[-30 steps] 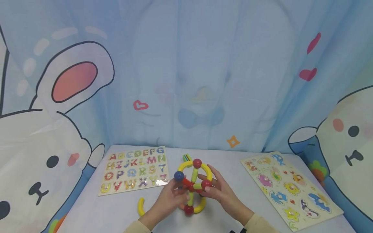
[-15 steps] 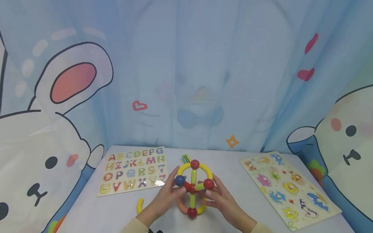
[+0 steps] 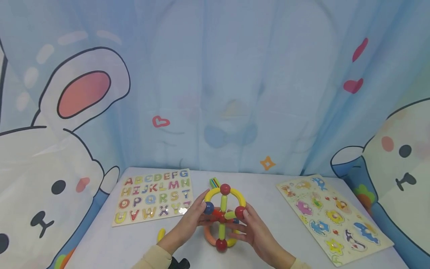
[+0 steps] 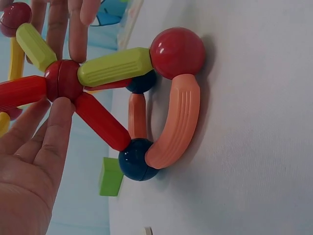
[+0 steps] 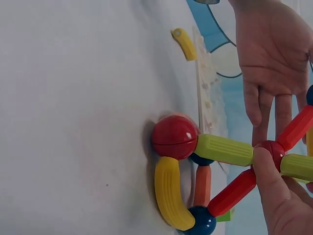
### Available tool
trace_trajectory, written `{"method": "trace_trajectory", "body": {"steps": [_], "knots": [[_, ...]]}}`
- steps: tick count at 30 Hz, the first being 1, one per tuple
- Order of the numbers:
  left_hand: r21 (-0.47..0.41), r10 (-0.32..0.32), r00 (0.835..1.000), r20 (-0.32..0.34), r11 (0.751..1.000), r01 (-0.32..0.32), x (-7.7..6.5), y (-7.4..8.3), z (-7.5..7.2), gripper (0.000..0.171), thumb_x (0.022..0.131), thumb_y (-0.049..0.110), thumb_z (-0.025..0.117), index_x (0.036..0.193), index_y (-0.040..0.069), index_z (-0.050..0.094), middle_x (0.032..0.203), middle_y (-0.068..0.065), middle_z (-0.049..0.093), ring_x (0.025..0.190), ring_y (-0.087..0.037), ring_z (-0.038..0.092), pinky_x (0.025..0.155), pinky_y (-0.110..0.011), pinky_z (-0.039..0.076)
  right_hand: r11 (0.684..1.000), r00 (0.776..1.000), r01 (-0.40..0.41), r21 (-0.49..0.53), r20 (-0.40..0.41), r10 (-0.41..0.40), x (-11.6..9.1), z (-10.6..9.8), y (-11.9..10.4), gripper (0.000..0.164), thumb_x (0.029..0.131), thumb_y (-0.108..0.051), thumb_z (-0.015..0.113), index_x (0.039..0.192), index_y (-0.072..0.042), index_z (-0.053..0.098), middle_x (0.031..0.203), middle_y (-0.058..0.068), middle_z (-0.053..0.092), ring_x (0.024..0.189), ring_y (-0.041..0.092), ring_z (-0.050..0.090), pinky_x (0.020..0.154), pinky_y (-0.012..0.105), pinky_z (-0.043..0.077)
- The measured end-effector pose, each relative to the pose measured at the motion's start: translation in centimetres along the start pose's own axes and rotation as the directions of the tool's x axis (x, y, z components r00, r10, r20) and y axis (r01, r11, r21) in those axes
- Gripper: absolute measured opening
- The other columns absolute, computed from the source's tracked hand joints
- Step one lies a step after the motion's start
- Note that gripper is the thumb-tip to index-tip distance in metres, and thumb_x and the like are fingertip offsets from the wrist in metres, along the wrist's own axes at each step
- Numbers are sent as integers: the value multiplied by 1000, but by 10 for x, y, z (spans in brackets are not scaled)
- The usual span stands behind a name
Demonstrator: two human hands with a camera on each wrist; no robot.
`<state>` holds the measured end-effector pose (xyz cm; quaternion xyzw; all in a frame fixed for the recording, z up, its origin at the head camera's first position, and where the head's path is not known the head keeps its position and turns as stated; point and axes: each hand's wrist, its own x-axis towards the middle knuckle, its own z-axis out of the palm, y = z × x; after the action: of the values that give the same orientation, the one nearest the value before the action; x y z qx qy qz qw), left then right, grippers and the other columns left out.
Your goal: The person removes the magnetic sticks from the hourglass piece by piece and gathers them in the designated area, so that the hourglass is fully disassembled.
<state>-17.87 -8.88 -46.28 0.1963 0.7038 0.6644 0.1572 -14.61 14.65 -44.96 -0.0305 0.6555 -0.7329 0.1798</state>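
Note:
A ball-and-stick construction toy (image 3: pixel 222 231) stands upright between my hands in the head view. It has red and blue balls, straight green and red sticks, and curved yellow and orange sticks forming rings above and below. Its lower red ball (image 4: pixel 178 53) and orange curved stick (image 4: pixel 181 122) lie at the white tabletop in the left wrist view. From the left, my left hand (image 3: pixel 188 224) reaches along it, fingers fairly straight; one fingertip meets the central red ball (image 4: pixel 64 80). My right hand (image 3: pixel 260 233) cups the right side, one digit against the central ball (image 5: pixel 270 151).
An alphabet board (image 3: pixel 154 198) lies at the back left and a sea-animal puzzle board (image 3: pixel 336 220) at the right. A loose yellow curved stick (image 3: pixel 161 234) lies beside my left forearm. Behind the toy is a small striped block (image 3: pixel 214 182); a blue curtain hangs beyond.
The toy has turned from tilted to upright and sits slightly lower. My left thumb has left its front, and my right hand has slid outward to the toy's right side.

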Motion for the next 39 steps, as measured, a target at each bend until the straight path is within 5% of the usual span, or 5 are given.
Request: {"method": "trace_trajectory", "body": {"steps": [7, 15, 23, 30, 39], "knots": [[-41, -14, 999, -43, 999, 12, 1, -2, 10, 57, 108, 43, 29, 160, 25, 16, 136, -15, 59, 118, -33, 61, 102, -53, 45, 998, 997, -8, -61, -79, 4, 5, -4, -2, 70, 103, -53, 42, 153, -7, 23, 144, 27, 47, 121, 40, 58, 90, 48, 54], [-103, 45, 992, -120, 993, -57, -1, -7, 38, 63, 108, 42, 31, 161, 19, 7, 142, -16, 54, 125, -33, 56, 104, -56, 42, 996, 988, -12, -89, -157, -2, 11, -16, -4, 71, 101, -57, 43, 148, -5, 34, 138, 26, 53, 116, 39, 61, 89, 49, 55], [17, 54, 984, -170, 998, -52, 6, -8, 37, 68, 105, 43, 38, 160, 18, 7, 151, -20, 37, 123, -31, 56, 103, -52, 45, 995, 987, -6, -98, -160, -10, 15, -24, -4, 72, 101, -58, 42, 148, -3, 36, 137, 26, 54, 117, 40, 61, 89, 51, 54], [-152, -21, 1000, -16, 988, 18, 23, -5, 14, 70, 101, 36, 41, 161, 27, 8, 159, -16, 28, 141, -30, 37, 110, -49, 36, 996, 989, -17, -83, -149, 4, 14, -21, -3, 75, 100, -58, 43, 149, -1, 34, 138, 29, 51, 119, 43, 58, 89, 54, 53], [-252, 12, 999, 44, 968, -1, 23, -5, 13, 64, 99, 26, 43, 159, 24, 20, 151, -14, 44, 134, -31, 47, 109, -49, 37, 996, 994, -6, -93, -106, -4, 17, -22, -4, 79, 100, -61, 41, 149, 0, 33, 137, 28, 53, 119, 42, 59, 94, 53, 51]]}}
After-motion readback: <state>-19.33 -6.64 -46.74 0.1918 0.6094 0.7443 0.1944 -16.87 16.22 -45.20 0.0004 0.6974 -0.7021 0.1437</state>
